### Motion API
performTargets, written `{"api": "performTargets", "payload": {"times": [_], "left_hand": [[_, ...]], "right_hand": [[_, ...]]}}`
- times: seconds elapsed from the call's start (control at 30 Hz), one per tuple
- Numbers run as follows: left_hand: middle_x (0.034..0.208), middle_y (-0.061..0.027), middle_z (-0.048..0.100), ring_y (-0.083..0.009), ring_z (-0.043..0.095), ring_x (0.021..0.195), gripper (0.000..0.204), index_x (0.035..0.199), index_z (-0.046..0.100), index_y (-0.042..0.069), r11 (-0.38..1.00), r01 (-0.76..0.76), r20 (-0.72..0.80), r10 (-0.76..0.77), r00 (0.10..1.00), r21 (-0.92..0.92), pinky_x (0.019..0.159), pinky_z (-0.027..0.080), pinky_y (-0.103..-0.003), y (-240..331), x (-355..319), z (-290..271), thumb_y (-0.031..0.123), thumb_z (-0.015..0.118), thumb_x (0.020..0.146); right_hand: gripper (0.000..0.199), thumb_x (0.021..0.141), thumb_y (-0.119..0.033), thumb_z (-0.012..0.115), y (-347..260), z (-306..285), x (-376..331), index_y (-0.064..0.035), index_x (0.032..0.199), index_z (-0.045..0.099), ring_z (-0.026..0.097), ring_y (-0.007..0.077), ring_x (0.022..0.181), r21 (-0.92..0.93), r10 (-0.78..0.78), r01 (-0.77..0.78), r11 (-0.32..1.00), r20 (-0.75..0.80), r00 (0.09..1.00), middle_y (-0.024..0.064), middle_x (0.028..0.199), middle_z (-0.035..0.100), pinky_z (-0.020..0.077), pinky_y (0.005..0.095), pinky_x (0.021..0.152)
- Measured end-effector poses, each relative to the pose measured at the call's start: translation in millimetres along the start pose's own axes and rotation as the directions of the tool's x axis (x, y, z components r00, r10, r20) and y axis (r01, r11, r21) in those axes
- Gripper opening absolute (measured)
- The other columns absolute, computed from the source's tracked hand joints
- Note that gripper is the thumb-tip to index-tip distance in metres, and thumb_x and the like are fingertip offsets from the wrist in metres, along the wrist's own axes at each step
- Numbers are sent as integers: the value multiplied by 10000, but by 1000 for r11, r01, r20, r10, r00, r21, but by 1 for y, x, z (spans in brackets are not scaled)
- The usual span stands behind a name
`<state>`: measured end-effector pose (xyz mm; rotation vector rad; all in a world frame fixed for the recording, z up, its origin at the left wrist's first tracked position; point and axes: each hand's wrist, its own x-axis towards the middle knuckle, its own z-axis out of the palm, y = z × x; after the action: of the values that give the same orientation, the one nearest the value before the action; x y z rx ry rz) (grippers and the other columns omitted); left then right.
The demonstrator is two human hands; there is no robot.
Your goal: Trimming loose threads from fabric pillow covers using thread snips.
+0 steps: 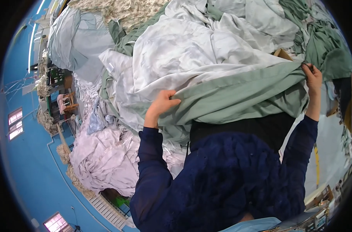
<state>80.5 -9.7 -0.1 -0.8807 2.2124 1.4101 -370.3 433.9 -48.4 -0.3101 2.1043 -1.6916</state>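
A large piece of fabric, pale green (241,94) on one side and white with a faint grey pattern (191,50) on the other, lies spread out in front of me. Its green edge is stretched in a band between my two hands, close to my body. My right hand (313,77) pinches the green edge at a corner, fingers and thumb pressed together. At the other end, my left hand (162,106) is closed on the fabric edge with the thumb toward the right; its fingertips are partly hidden. Loose green folds hang down over my dark clothing.
A heap of pale pinkish fabric (106,158) bulges at the lower left. Light blue-grey cloth (81,42) and floral cloth (133,13) lie at the far left and far side. Dark green cloth (326,50) drapes at the right. A slatted pallet (106,210) sits at the lower left.
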Motion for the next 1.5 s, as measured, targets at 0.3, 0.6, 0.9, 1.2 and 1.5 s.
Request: {"api": "performTargets", "payload": {"times": [0.3, 0.6, 0.9, 1.2, 1.5], "left_hand": [[665, 85, 559, -17, 444, 573, 112, 826, 689, 45, 983, 72, -133, -95, 987, -166, 512, 334, -227, -19, -11, -63, 152, 719, 816], [777, 67, 620, -22, 523, 679, 96, 904, 686, 40, 955, 33, -103, -66, 992, -296, 608, 409, -200, -33, -9, -84, 124, 702, 861], [762, 89, 575, -13, 476, 665, 89, 899, 673, 40, 902, -101, -153, 40, 987, -420, 596, 374, -193, -25, -24, -75, 126, 671, 876], [725, 104, 541, -3, 442, 646, 139, 859, 662, 39, 913, -148, -151, 96, 984, -380, 576, 339, -182, 6, -33, -65, 170, 648, 902], [746, 68, 594, -10, 480, 625, 97, 886, 662, 29, 602, -200, -114, 178, 977, -773, 556, 400, -207, 111, -18, 22, 118, 647, 921]], "right_hand": [[100, 873, -90, 725, 50, -92, 21, -32, 948, 694, 597, 61, 800, 44, -8, 11, 999, -56, 998, -14, 890, 678, 424, 189, 710], [178, 891, -99, 705, 90, -172, 28, -4, 1040, 689, 596, 84, 903, -92, -23, 14, 996, -101, 995, 5, 983, 672, 436, 214, 818], [213, 895, -138, 707, 112, -212, 40, -14, 1068, 703, 591, 83, 899, -60, 43, -54, 997, -171, 984, -3, 974, 677, 433, 219, 803], [269, 869, -164, 742, 123, -230, 55, -20, 1093, 703, 550, 53, 826, -127, -12, -21, 992, -257, 966, -29, 922, 652, 413, 192, 707], [384, 908, -319, 669, 101, -213, 7, -20, 1149, 681, 646, 139, 952, -794, -298, -129, 594, -366, 882, 84, 1056, 719, 481, 273, 835]]}}
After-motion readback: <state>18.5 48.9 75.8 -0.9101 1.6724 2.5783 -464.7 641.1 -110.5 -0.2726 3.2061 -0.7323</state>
